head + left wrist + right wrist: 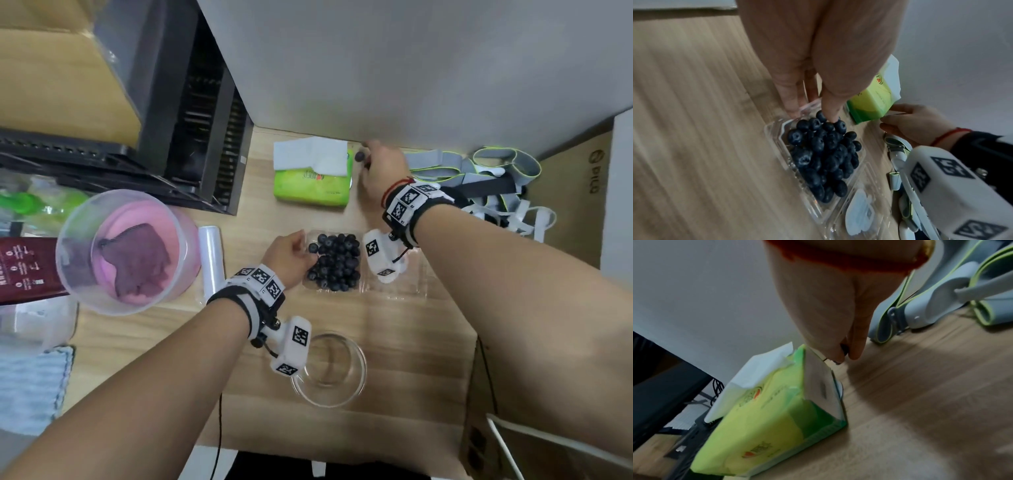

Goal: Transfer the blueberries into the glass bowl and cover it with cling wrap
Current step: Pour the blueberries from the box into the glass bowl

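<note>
Head view: left hand (pixel 289 253) at the left edge of the clear plastic clamshell of dark blueberries (pixel 337 262), pinching one berry; empty round glass bowl (pixel 329 368) lies nearer the person, closest to that hand; right hand (pixel 380 168) far off by the green tissue pack (pixel 311 181), stray blueberry (pixel 359 156) at its fingertips

Left wrist: thumb among the berries

Right wrist: fingers curled on something small and dark, likely that stray

Blueberries (pixel 337 262): dark blue; clamshell tray (pixel 394 291): clear; tissue pack (pixel 310 183): lime green, white tissue; tub (pixel 126 251): translucent, pink inside, purple cloth (pixel 137 258); table (pixel 411 342): pale wood grain; wrist markers (pixel 262 275): black-and-white squares.
</note>
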